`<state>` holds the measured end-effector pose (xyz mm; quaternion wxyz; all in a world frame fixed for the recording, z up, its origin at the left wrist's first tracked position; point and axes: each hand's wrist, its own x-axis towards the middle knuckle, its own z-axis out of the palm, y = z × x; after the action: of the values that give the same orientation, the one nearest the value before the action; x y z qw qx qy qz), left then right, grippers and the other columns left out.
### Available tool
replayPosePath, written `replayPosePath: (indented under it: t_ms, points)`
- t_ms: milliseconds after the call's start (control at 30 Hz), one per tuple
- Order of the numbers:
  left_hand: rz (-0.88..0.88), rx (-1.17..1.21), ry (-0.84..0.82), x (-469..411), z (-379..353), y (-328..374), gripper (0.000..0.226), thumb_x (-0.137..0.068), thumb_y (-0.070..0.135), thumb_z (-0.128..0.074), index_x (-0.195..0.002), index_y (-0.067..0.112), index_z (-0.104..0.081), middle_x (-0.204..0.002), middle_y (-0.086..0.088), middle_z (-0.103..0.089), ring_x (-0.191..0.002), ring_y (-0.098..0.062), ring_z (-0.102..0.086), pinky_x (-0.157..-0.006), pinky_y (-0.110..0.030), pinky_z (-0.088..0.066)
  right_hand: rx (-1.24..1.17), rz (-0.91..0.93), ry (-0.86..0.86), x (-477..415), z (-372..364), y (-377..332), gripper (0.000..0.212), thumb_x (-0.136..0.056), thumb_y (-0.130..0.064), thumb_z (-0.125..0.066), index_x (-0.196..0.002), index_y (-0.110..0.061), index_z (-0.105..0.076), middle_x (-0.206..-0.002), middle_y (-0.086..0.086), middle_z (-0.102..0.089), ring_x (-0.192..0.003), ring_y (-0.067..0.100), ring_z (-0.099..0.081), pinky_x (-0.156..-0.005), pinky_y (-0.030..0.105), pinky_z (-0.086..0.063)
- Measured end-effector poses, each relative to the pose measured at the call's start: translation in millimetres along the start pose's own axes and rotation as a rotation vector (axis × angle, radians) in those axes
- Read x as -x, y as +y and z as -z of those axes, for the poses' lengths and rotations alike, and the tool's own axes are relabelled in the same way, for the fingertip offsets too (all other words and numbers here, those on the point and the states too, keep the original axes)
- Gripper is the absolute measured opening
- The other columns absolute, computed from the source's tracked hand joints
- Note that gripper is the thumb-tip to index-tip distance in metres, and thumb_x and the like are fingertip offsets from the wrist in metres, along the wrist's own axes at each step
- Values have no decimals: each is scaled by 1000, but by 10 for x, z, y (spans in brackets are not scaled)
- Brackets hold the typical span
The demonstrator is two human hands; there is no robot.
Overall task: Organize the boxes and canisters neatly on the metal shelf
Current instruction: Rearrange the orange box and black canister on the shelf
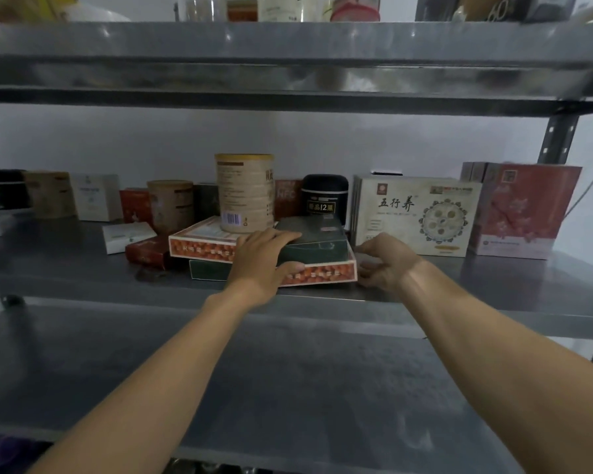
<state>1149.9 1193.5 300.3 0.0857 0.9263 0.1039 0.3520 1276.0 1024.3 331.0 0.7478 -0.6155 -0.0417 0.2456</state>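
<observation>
1. Grey metal shelf (493, 278) against a pale wall carries a row of boxes and canisters along its middle tier.
2. At the centre a flat orange box (326, 271) lies on the shelf. A tall beige canister (245, 193) stands on its far left part and a dark green box (315, 246) lies on its right part.
3. The left hand (264, 258) clasps the dark green box, fingers across the top, thumb against the orange box's near edge.
4. The right hand (387, 261) sits at the orange box's right end, fingers curled towards it; whether it grips cannot be told.
5. Behind stands a black jar (324, 196); to the right a white box (415, 213) and a red box (528, 210) stand upright.
</observation>
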Motion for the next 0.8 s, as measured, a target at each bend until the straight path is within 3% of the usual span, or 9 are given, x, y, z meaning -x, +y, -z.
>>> replayPosePath:
  t_ms: [67, 133, 233, 400, 500, 667, 733, 800]
  points:
    - [13, 29, 10, 1, 20, 12, 52, -92, 46, -59, -140, 31, -46, -136, 6, -51, -125, -16, -42, -101, -28, -23, -21, -47, -70, -8, -50, -6, 16, -95, -4, -53, -110, 1, -51, -91, 20, -71, -96, 23, -68, -91, 40, -56]
    - [20, 28, 13, 4, 28, 33, 52, -92, 46, -59, -140, 31, -46, -136, 5, -51, -125, -16, -42, -102, -29, -24, -43, -46, -130, 10, -92, 0, 13, -100, -11, -53, -104, 1, -51, -91, 23, -72, -98, 26, -68, -99, 39, -53]
    - [14, 13, 7, 1, 25, 46, 52, -92, 48, -58, -140, 33, -45, -134, 6, -51, -123, -16, -42, -101, -30, -24, -39, -10, -136, -34, -84, 35, 13, -101, -12, -52, -103, 0, -50, -97, 24, -70, -92, 33, -72, -84, 46, -58]
    - [-26, -1, 24, -29, -51, 161, 56, -92, 54, -54, -143, 34, -43, -127, 6, -52, -122, -16, -41, -104, -31, -25, -71, 82, -46, -113, 50, -41, 30, -96, -3, -54, -122, -3, -41, -106, 32, -67, -82, 43, -73, -78, 59, -59]
    - [-64, 40, 41, -84, -141, 311, 60, -91, 55, -53, -146, 32, -41, -114, 8, -50, -111, -15, -44, -101, -33, -33, 46, 170, 71, -91, 197, -197, 26, -92, -3, -61, -114, 1, -46, -98, 27, -69, -81, 38, -74, -74, 53, -61]
    - [-90, 217, -56, -101, -373, 500, 59, -92, 46, -58, -146, 30, -41, -116, 7, -49, -108, -13, -44, -89, -33, -44, 216, 247, 189, -59, 640, -467, 13, -96, -7, -58, -92, -2, -46, -85, 19, -67, -74, 31, -70, -74, 44, -62]
    - [-116, 262, -68, -109, -468, 589, 57, -92, 43, -60, -145, 29, -44, -117, 4, -51, -109, -14, -44, -90, -34, -43, 238, 254, 232, -13, 850, -551, 12, -94, -4, -57, -95, 1, -47, -81, 18, -68, -67, 29, -70, -58, 39, -62]
    - [-139, 287, -74, -137, -565, 696, 56, -91, 41, -62, -143, 27, -47, -117, 3, -52, -108, -15, -46, -91, -36, -44, 251, 247, 266, 11, 1058, -602, 20, -92, -6, -60, -106, 6, -53, -85, 19, -71, -68, 30, -71, -52, 37, -59]
